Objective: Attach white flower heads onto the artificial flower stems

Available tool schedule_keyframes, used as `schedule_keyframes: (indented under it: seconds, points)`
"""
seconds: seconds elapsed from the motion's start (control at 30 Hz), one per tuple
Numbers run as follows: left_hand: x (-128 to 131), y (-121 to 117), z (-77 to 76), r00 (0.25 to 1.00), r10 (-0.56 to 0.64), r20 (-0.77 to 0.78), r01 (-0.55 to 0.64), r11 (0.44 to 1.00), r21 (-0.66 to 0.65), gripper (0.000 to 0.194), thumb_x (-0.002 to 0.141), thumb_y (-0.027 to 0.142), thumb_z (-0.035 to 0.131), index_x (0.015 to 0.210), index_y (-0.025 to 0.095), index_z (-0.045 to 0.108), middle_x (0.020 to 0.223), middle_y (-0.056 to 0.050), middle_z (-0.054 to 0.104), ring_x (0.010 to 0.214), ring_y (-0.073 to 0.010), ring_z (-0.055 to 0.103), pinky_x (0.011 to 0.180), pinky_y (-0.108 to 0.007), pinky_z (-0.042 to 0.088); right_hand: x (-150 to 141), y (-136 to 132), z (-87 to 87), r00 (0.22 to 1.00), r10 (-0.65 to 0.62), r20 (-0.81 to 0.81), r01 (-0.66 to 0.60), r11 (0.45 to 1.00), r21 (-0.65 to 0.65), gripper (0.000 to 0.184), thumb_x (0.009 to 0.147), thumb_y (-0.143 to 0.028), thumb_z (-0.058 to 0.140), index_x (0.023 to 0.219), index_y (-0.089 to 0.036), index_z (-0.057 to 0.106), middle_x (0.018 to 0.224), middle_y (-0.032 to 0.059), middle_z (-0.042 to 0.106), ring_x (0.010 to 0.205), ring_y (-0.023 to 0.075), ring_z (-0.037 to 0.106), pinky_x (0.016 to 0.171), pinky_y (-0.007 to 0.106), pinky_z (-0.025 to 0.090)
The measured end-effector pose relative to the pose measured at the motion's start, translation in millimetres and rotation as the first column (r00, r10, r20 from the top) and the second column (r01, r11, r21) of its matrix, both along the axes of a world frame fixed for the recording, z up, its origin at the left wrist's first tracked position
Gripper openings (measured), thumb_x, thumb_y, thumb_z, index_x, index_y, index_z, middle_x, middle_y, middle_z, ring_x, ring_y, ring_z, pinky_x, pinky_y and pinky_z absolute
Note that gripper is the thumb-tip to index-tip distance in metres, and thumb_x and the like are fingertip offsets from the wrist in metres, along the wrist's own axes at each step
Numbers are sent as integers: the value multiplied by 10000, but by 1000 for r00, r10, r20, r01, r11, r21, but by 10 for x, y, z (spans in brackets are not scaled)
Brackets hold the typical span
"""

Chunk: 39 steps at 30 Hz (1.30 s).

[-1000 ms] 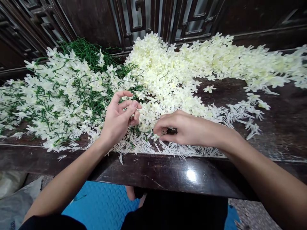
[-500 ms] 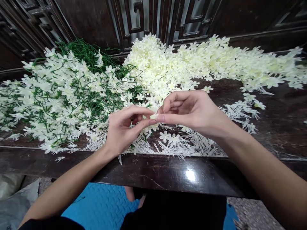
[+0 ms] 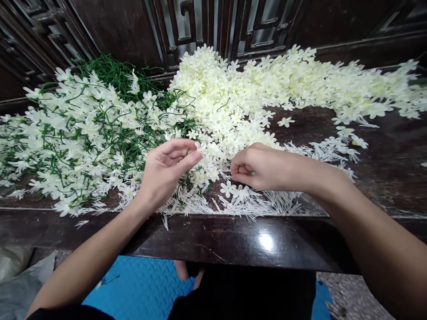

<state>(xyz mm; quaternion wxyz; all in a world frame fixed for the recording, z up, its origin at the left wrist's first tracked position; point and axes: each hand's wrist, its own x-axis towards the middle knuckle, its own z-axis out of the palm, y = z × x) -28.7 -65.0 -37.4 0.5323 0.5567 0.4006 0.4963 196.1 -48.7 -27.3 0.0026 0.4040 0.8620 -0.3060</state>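
Note:
Between thumb and forefinger, my left hand pinches a small white artificial flower. My right hand is turned palm down with its fingers curled together, low over loose white stamens. Whatever its fingertips may hold is hidden. Cream flower heads lie heaped just beyond both hands. To the left spreads a pile of white flowers on green stems. A few single flower heads rest among the stamens below my right hand.
Bare green stems are bunched at the back left. Everything lies on a dark wooden bench with a carved lattice back. Below its front edge is a blue foam mat, with plastic bags at the lower left.
My hands have parted. The left has drawn a little left with the flower; the right has turned palm down and lowered toward the stamens.

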Motion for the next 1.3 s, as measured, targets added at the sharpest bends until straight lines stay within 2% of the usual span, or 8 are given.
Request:
schedule_keyframes:
  seconds: [0.13, 0.23, 0.3, 0.4, 0.53, 0.8, 0.97, 1.3]
  points:
    - [7, 5, -13, 998, -46, 46, 49, 996, -73, 145, 715, 216, 779, 846, 218, 717, 736, 10, 693, 613, -69, 621, 582, -176, 531, 31, 4, 11, 1000, 21, -1, -21, 998, 52, 162, 755, -96, 525, 622, -189, 531, 564, -12, 532, 478, 109, 446, 465, 287, 338]
    - [21, 3, -9, 998, -43, 56, 49, 994, -101, 171, 692, 231, 797, 844, 210, 722, 704, 8, 695, 597, -75, 623, 563, -175, 530, 69, 7, 73, 993, -17, -120, 35, 988, 148, 84, 816, -195, 543, 756, -195, 602, 721, 23, 614, 611, 151, 547, 551, 315, 413]
    - [31, 1, -5, 998, -26, 51, 32, 992, -119, 194, 668, 240, 814, 837, 200, 728, 698, 0, 696, 600, -84, 627, 561, -179, 536, 57, -15, 144, 972, -60, -227, 97, 984, 153, 111, 855, -260, 537, 822, -196, 622, 771, 34, 640, 658, 168, 579, 581, 327, 442]
    - [38, -4, -4, 999, -26, 41, 30, 992, -122, 201, 664, 241, 815, 842, 198, 733, 720, -11, 704, 624, -96, 638, 583, -192, 551, -11, -87, 246, 891, -110, -441, 152, 986, 62, 116, 856, -268, 563, 815, -194, 643, 738, 24, 658, 639, 162, 605, 566, 313, 472]
    - [37, -19, -14, 998, -56, 17, 57, 994, -90, 182, 703, 220, 788, 874, 196, 732, 783, -22, 718, 689, -108, 661, 656, -212, 564, -103, -172, 278, 794, -122, -596, 202, 977, 69, 48, 811, -234, 636, 818, -200, 669, 776, 18, 682, 670, 163, 637, 613, 300, 512]
    - [69, -64, -3, 989, -99, -106, 101, 995, 21, 139, 750, 183, 746, 884, 221, 739, 950, -42, 731, 872, -161, 684, 754, -262, 576, -162, -186, 220, 774, -124, -621, 213, 974, 71, 56, 793, -198, 633, 812, -227, 676, 776, 19, 682, 677, 185, 635, 633, 338, 531]
    - [72, -66, -14, 987, -98, -124, 105, 993, 53, 139, 761, 174, 733, 889, 228, 737, 928, -32, 733, 836, -155, 689, 721, -256, 585, -178, -194, 214, 748, -139, -649, 274, 955, 112, 61, 762, -173, 639, 771, -228, 614, 753, 12, 657, 684, 182, 629, 671, 341, 539]
    - [131, -118, 40, 982, -3, -189, 30, 989, 142, 142, 724, 115, 745, 832, 207, 742, 817, -19, 742, 746, -150, 684, 682, -253, 589, -191, -214, 198, 774, -145, -616, 248, 965, 84, 85, 745, -194, 646, 725, -229, 571, 742, 18, 637, 652, 178, 601, 652, 364, 543]
